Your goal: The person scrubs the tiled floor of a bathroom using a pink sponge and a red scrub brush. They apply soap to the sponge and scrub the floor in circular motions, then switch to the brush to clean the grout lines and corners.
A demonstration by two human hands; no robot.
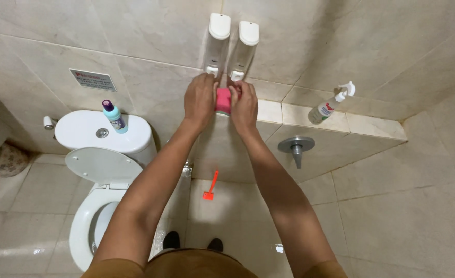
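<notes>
Both hands are closing on a pink sponge (223, 101) at the tiled wall: left hand (200, 100) is cupping its left side, fingers curled over the top, while right hand (244, 107) is gripping its right edge. The sponge is being held up between them, just under the nozzles of two white dispensers (231, 46) fixed to the wall, approx. level w/ the ledge (310, 128). Whether soap is coming out can't be told (nozzles are partly hidden by fingertips).

Judging by this, the work is looking early: the sponge is off every surface, not yet wiping anything, so loading it seems the step in hand, w/ scrubbing left.

Further out, a spray bottle (332, 104) is lying on the ledge at right, a grey valve (296, 146) is sticking out below it, and an orange scraper (210, 187) is lying on the floor. At left, a toilet (101, 175) is standing w/ its lid up, a small blue bottle (115, 116) on its tank.
</notes>
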